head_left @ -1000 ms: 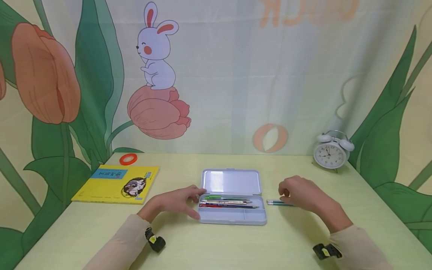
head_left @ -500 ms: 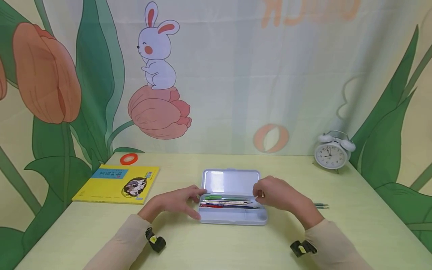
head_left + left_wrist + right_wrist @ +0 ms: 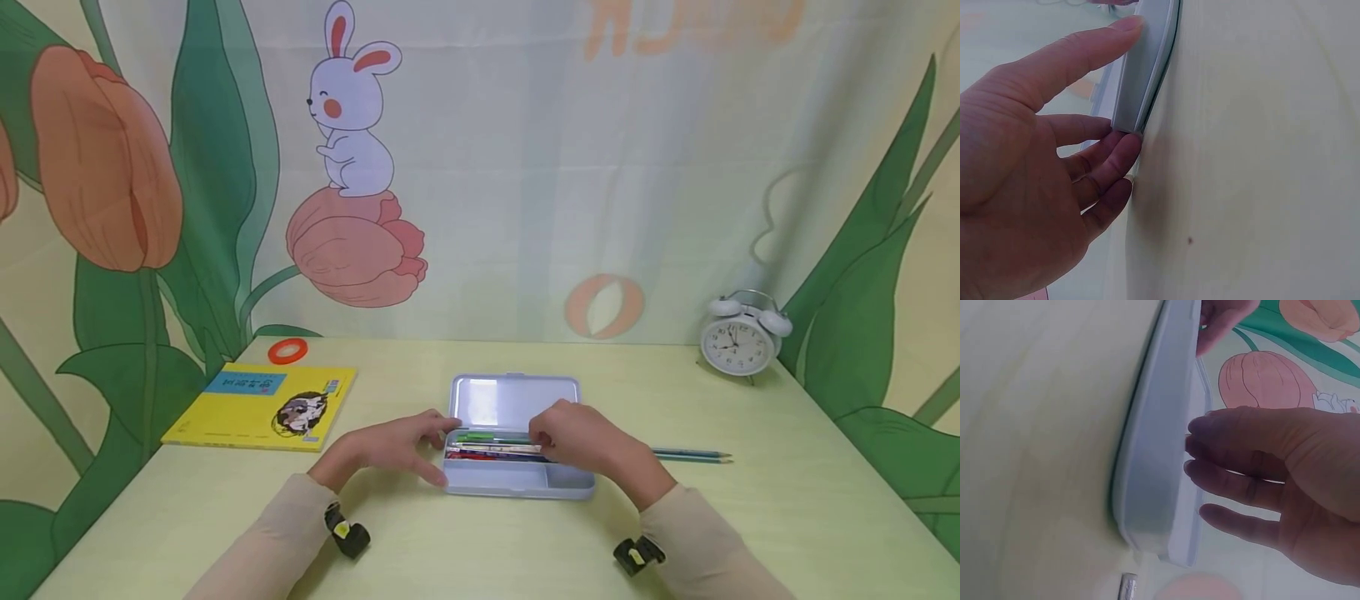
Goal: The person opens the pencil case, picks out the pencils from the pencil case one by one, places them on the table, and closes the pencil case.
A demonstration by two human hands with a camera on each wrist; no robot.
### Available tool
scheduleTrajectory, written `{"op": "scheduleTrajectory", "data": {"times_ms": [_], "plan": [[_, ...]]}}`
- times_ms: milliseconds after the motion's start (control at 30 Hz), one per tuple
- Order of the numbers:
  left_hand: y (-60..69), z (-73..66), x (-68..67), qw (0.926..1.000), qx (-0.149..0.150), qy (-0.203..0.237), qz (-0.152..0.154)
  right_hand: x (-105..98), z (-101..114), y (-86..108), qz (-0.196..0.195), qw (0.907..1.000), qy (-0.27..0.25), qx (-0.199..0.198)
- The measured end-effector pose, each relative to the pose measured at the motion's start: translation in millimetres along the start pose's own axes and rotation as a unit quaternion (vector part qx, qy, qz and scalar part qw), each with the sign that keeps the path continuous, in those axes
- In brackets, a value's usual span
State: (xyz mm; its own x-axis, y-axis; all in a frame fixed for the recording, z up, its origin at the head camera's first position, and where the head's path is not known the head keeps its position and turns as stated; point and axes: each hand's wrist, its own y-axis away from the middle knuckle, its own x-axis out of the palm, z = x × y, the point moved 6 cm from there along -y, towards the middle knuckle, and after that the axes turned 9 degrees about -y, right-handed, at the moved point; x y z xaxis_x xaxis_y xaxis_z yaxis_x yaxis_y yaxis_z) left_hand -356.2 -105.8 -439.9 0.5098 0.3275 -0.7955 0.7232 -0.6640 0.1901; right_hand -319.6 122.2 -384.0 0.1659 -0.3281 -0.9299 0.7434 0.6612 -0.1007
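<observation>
An open white pencil case [image 3: 495, 479] lies on the table, its lid tipped back. Inside its rear compartment are several pens and pencils, including a green pen [image 3: 476, 437]. My left hand [image 3: 397, 446] grips the case's left end, thumb along the front wall and fingertips at the corner, as the left wrist view shows. Over the right part of the rear compartment is my right hand [image 3: 581, 437], thumb and forefinger tips close together at the pens. Whether it pinches one is hidden. Two pencils [image 3: 693, 456] lie right of the case, partly behind the right hand.
A yellow book [image 3: 258, 408] lies at the left, with an orange ring [image 3: 288, 351] behind it. At the back right corner stands a white alarm clock [image 3: 738, 343]. A printed curtain [image 3: 480, 167] hangs behind the table.
My right hand has moved left, from above the two loose pencils to over the pens in the case. The loose pencils now show to its right. My left hand has stayed at the case.
</observation>
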Motion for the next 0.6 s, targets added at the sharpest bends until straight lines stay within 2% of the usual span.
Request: {"op": "scheduleTrajectory", "data": {"times_ms": [100,333,600], "plan": [[0.5,-0.4,-0.2,1.0000,-0.002,-0.001,0.000,4,1,-2.8,0.000,1.0000,0.008,0.000],[1.7,-0.7,-0.6,1.0000,-0.005,-0.001,0.001,10,3,-6.9,0.016,0.9991,0.016,0.037],[2.3,-2.5,-1.2,1.0000,-0.001,0.004,0.001,15,7,-8.8,0.024,0.9961,0.059,0.062]]}}
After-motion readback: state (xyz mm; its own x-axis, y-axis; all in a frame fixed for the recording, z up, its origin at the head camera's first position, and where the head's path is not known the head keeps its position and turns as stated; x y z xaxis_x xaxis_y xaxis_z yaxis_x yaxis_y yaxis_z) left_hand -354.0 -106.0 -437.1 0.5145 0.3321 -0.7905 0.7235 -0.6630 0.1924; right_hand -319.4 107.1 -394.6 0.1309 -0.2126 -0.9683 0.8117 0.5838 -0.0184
